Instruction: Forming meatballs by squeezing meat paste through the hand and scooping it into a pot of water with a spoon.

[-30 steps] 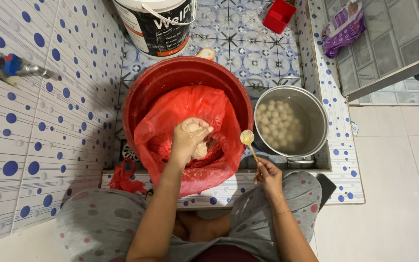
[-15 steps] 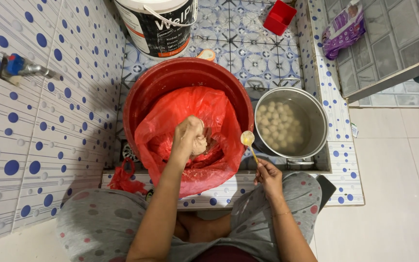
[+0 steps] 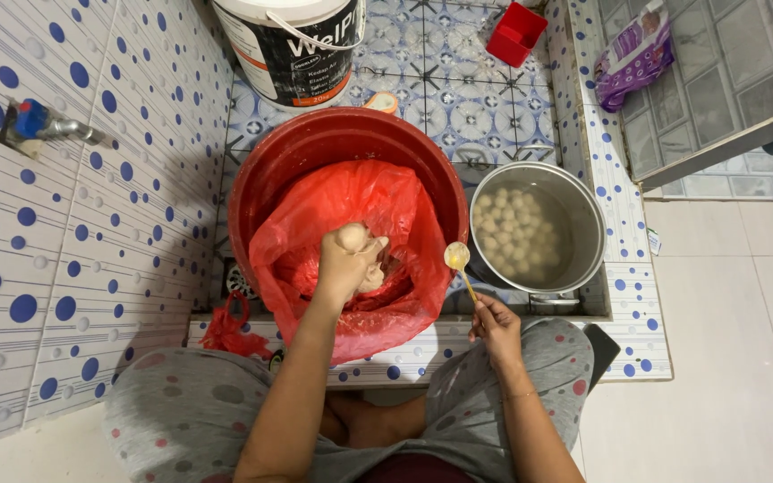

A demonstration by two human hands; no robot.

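The left hand point(image 3: 347, 266) squeezes a pale dough ball point(image 3: 352, 237) over a red plastic bag point(image 3: 378, 201) lining a red basin point(image 3: 315, 143) — the right hand point(image 3: 496, 326) grips a spoon point(image 3: 458, 264) beside a steel pot point(image 3: 583, 210) of balls.

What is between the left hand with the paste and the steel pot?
In the head view, the spoon held by the right hand lies between the left hand and the steel pot.

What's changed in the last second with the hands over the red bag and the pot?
The left hand has closed into a fist over the red bag, squeezing a pale ball out at its top; before, it lay flatter on the paste. The right hand still holds the spoon in the same spot. The pot and red tub have not moved.
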